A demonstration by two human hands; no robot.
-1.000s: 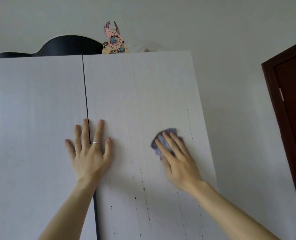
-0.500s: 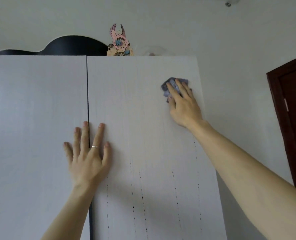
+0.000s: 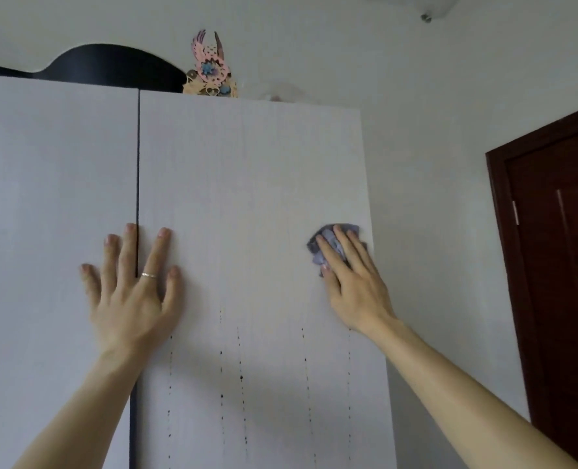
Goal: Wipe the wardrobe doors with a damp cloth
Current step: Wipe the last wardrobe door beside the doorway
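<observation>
At far left, the pale left wardrobe door [image 3: 44, 198], shut edge to edge with its neighbour; above it, atop the wardrobe, a black curved object [image 3: 111, 67]. Across the dark seam [image 3: 138, 164] between the doors, the left hand [image 3: 132, 299], laid flat with fingers straight and spread, a thin ring [image 3: 148, 275] on one finger, holding nothing. Up top, just right of the seam, a pink-and-tan cut-out ornament [image 3: 211, 69]. On the right wardrobe door [image 3: 247, 181], dotted vertical trails of dark drips [image 3: 240, 377] below hand level. Near that door's right edge, a crumpled blue-grey cloth [image 3: 329, 242], pressed to the panel under the straight fingers of the right hand [image 3: 355, 286]. Farther right, a white wall [image 3: 433, 164], then a dark brown room door [image 3: 558, 265]; overhead, part of a ceiling lamp [image 3: 426, 8].
</observation>
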